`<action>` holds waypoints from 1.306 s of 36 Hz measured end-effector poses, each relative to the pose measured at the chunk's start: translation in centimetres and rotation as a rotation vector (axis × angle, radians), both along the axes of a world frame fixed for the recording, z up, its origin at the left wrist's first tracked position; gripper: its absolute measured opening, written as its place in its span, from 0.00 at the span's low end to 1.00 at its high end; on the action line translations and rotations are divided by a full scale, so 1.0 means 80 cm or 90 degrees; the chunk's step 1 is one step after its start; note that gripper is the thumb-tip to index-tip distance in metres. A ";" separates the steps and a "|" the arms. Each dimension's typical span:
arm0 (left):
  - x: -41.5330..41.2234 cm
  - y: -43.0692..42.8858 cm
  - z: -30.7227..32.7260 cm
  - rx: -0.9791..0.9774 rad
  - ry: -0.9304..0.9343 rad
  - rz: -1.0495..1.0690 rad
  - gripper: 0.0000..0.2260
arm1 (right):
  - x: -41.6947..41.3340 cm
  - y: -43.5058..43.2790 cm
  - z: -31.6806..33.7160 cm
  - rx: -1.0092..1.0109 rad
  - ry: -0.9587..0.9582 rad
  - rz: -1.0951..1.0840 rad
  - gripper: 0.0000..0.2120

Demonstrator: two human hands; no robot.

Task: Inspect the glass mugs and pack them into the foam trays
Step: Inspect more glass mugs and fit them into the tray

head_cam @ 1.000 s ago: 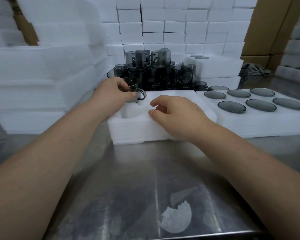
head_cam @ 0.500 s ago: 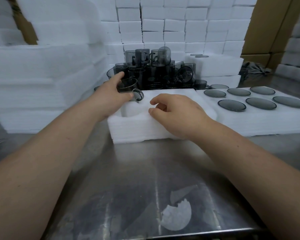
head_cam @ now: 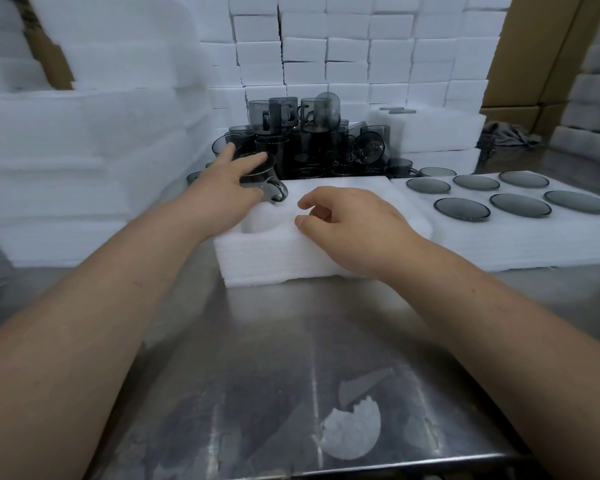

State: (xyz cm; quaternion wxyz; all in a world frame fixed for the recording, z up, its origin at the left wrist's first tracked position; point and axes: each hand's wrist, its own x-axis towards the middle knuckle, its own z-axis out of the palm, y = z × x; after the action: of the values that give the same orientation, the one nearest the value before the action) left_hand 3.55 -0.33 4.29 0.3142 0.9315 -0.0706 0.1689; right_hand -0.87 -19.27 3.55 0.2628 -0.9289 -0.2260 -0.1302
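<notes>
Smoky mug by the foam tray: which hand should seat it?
Left, probably: the left hand is on the mug; the right hand rests on the foam tray, apart from it.

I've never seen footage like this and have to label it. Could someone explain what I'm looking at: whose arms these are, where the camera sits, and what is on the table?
There is no machine here: these are a person's two bare arms, filmed by one wide-angle camera worn on the head, looking forward and down. The left hand holds a dark glass mug at the back of a white foam tray. The right hand rests on that tray, fingers loosely curled, holding nothing. Behind stands a pile of mugs. To the right a second foam tray shows six dark glass rounds in its pockets. Everything sits on a metal table, with a torn foam scrap near the front edge. White foam blocks are stacked behind.
</notes>
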 end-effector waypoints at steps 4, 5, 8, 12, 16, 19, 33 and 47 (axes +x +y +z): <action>-0.002 -0.001 0.001 -0.012 -0.004 0.003 0.22 | 0.000 0.001 0.000 -0.001 0.003 0.000 0.16; -0.002 -0.002 0.001 -0.019 -0.008 0.008 0.22 | 0.000 0.001 0.000 0.000 0.003 0.000 0.16; -0.004 -0.004 0.001 -0.002 -0.035 0.025 0.20 | 0.001 0.001 0.000 0.003 0.005 0.000 0.16; -0.004 -0.003 0.002 0.018 -0.062 0.029 0.17 | 0.001 0.001 -0.001 0.002 0.007 0.000 0.16; -0.004 -0.003 0.001 0.042 -0.064 0.023 0.15 | 0.001 0.000 -0.001 0.003 0.005 0.000 0.16; -0.004 -0.003 0.001 0.063 -0.093 0.045 0.15 | 0.001 0.001 0.000 0.003 0.005 0.000 0.16; -0.014 -0.007 0.004 0.135 -0.162 0.110 0.17 | 0.000 0.000 0.001 0.004 0.012 0.003 0.16; -0.021 -0.011 0.008 0.162 -0.032 0.020 0.19 | 0.000 0.001 0.000 0.008 0.011 0.002 0.16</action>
State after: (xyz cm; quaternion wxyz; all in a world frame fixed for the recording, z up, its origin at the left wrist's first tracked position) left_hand 1.90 -1.18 4.97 0.1894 0.9603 -0.0846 0.1865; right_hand -0.90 -19.21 3.58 0.2706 -0.9280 -0.2245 -0.1234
